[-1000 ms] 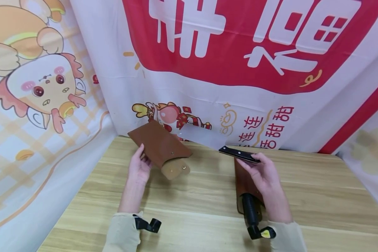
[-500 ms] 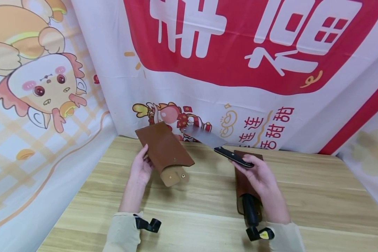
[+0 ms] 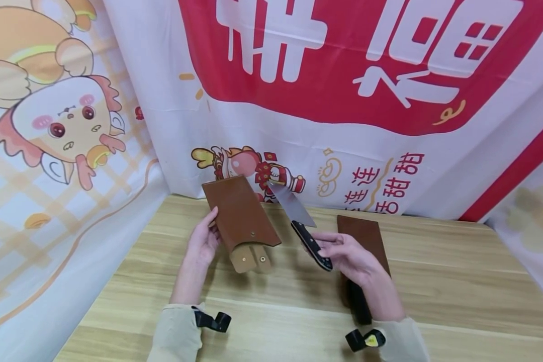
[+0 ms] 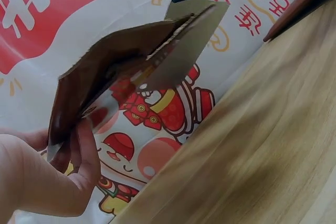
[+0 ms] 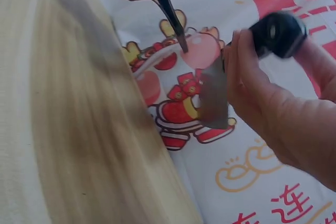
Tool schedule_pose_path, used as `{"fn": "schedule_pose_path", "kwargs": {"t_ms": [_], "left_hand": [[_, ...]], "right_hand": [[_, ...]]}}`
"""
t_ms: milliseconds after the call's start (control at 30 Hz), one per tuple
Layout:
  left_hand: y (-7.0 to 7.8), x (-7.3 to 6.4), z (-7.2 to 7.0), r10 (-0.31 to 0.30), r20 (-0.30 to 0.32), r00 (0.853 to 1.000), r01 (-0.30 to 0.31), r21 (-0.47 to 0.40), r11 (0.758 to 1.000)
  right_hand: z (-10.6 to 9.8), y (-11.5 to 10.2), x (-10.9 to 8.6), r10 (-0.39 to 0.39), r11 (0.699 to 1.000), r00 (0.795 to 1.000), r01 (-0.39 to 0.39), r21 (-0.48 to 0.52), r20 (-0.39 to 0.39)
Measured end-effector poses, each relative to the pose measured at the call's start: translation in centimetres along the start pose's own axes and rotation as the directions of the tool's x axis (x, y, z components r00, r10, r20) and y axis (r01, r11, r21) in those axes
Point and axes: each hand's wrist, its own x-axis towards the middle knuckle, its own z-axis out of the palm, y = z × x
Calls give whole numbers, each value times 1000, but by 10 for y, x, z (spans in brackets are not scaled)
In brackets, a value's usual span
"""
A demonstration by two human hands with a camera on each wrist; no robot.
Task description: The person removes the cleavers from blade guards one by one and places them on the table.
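My left hand grips the left edge of a brown leather knife sheath, raised above the table with its open, snap-tabbed end toward me. In the left wrist view the sheath shows edge-on, fingers curled at its border. My right hand pinches the black riveted handle of a cleaver. Its broad steel blade points up and left, beside the sheath and apart from it in the head view. The right wrist view shows the blade beyond the fingers of my right hand.
A second brown sheath lies on the wooden table under my right forearm, a black handle sticking out of it. A printed white cloth hangs behind the table, and another cloth stands at left.
My right hand has moved left and toward me, turning the cleaver so its handle points more downward. The left hand has shifted the sheath slightly right and tilted it steeper.
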Motion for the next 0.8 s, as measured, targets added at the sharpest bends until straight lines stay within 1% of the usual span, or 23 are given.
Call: {"fn": "schedule_pose_path", "kwargs": {"t_ms": [100,200,400,500,633,700,800], "left_hand": [[1,0,-1,7,5,1000,-7,32,999],[1,1,-2,15,2,1000,-15,58,998],[-1,5,-4,29,-42,999,-24,112,993],[-4,6,-4,25,-58,998,-17,140,990],[-8,7,-4,25,-90,996,-10,158,987],[-11,7,-4,32,-103,994,-14,169,986],[-16,7,-5,49,-120,992,-23,207,978]], "right_hand": [[3,4,3,22,993,999,-16,-117,46],[8,7,4,52,980,998,-44,-195,38],[16,12,7,89,963,996,-86,-254,0],[18,14,8,98,953,995,-101,-284,-23],[21,16,10,111,934,992,-127,-334,-66],[22,17,11,121,922,989,-143,-360,-85],[23,19,12,139,902,985,-168,-397,-103]]}}
